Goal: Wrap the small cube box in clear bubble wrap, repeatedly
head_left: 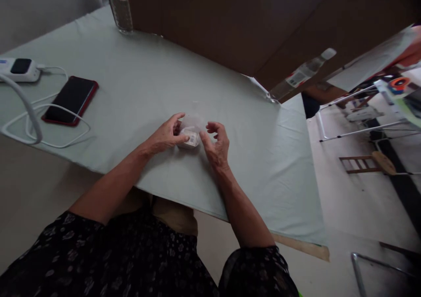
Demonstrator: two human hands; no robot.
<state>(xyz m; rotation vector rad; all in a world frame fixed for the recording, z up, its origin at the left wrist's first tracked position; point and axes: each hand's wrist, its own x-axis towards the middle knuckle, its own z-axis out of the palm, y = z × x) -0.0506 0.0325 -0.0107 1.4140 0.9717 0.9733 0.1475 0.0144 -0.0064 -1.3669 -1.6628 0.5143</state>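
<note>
A small whitish container with a printed label (191,139) rests on the pale green tablecloth, between my two hands. Its upper part looks clear or translucent; the exact kind is too blurred to make out. My left hand (167,133) grips it from the left, with the thumb along its near side and the fingers curled behind. On the other side, my right hand (216,144) is curved with thumb and fingers apart, its fingertips close to the container. Nothing shows between the right hand's fingers.
A phone (70,100) lies at the left beside a white cable and a power strip (24,70). A large brown board (210,21) stands along the far side, with one bottle (121,12) at its left and another bottle (301,76) at its right. A metal rack (348,132) stands right of the table.
</note>
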